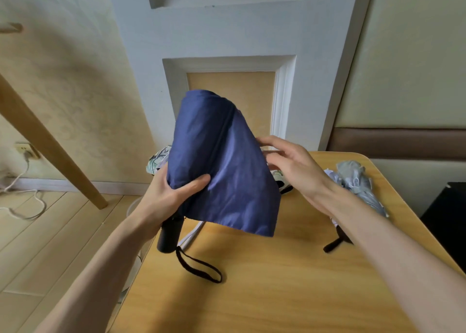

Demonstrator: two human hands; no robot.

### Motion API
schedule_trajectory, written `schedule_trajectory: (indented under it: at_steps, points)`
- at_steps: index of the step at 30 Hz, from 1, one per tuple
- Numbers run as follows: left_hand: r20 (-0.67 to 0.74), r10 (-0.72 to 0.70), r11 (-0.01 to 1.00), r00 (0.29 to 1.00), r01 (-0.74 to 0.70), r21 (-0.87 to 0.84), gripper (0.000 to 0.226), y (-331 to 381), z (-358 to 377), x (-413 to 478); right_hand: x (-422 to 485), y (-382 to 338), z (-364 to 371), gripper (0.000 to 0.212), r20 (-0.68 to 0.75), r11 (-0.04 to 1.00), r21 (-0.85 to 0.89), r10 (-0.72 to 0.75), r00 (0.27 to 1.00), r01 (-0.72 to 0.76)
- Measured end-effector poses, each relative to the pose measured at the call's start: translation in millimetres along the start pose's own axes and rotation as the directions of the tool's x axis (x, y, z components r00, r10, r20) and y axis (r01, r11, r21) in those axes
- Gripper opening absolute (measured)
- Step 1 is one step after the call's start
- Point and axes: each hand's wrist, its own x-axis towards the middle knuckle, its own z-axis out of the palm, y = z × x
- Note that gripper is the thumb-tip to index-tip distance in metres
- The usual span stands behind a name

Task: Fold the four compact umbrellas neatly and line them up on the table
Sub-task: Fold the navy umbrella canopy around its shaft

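while its canopy hangs loose and unrolled, the blue umbrella point(222, 161) is held up above the near-left part of the table point(252, 302). its tip points away from the camera and its black handle point(170, 234) toward it, with the wrist strap point(199, 267) drooping onto the wood. the left hand point(171, 194) wraps the gathered cloth just above the handle, thumb across the front, probably to anchor the shaft so the fabric can be worked around it. the right hand point(295, 166) reaches to the cloth's right edge with fingers loosely spread (whether they pinch a fold or only touch it cannot be told), likely to straighten a panel before rolling. behind the blue one lies a patterned umbrella point(157, 162), and a pale grey umbrella point(358, 181) lies crumpled near the table's right edge, both apparently waiting their turn; a fourth cannot be made out.
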Motion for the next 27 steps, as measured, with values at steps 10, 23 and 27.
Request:
schedule_trajectory:
  at_steps: [10,23,27]
  points:
    - [0.053,0.025,0.998,0.998,-0.028,0.057,0.058,-2.2,-1.8,2.5,7.0,-3.9,3.8,0.045,0.047,0.995,-0.036,-0.091,0.995,0.092]
    - [0.085,0.031,0.997,0.996,-0.037,0.07,0.05,-0.8,2.8,-0.1,17.0,6.3,9.7,0.038,0.058,0.894,-0.386,-0.223,0.973,0.227]
    - [0.09,0.02,0.996,0.996,-0.027,0.086,0.05,-2.5,2.5,0.2,20.6,10.6,2.7,0.022,-0.066,0.901,-0.381,-0.25,0.966,0.207]
